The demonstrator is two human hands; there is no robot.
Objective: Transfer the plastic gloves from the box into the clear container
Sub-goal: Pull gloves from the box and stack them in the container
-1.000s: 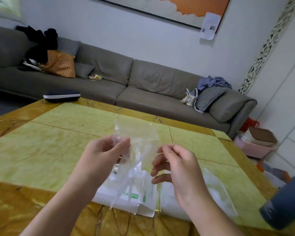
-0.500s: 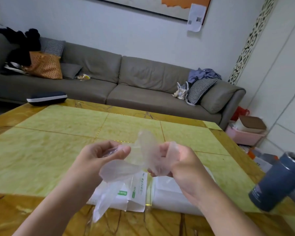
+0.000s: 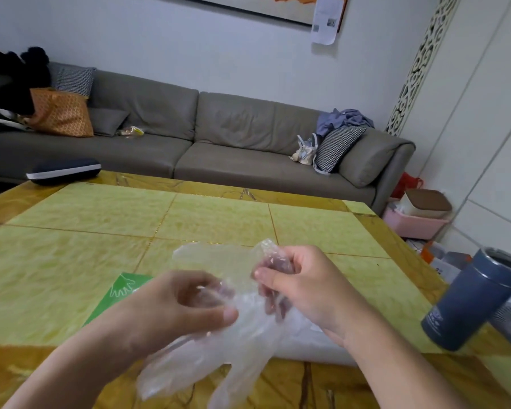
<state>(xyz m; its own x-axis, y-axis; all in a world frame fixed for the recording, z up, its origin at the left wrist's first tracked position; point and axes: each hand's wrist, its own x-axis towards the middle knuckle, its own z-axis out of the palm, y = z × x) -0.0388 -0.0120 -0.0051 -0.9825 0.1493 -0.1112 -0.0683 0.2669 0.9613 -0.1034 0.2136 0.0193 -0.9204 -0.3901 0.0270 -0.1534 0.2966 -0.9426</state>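
No text is legible. Green box (image 3: pixel 121 293): white hand outline printed on its face. Blue tumbler (image 3: pixel 472 299): pale marking, too small to read. Wall notice (image 3: pixel 326 20): print blurred, unreadable.

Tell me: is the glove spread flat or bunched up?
Bunched. The glove is crumpled between the left hand and right hand, both gripping it; only its fingers hang loose below.

Soft, even daylight, faint shadows. Mild sheen on the tabletop (image 3: pixel 219 219). Wide-angle bending tilts the flask (image 3: pixel 472 299) at the edge; hands slightly motion-blurred.
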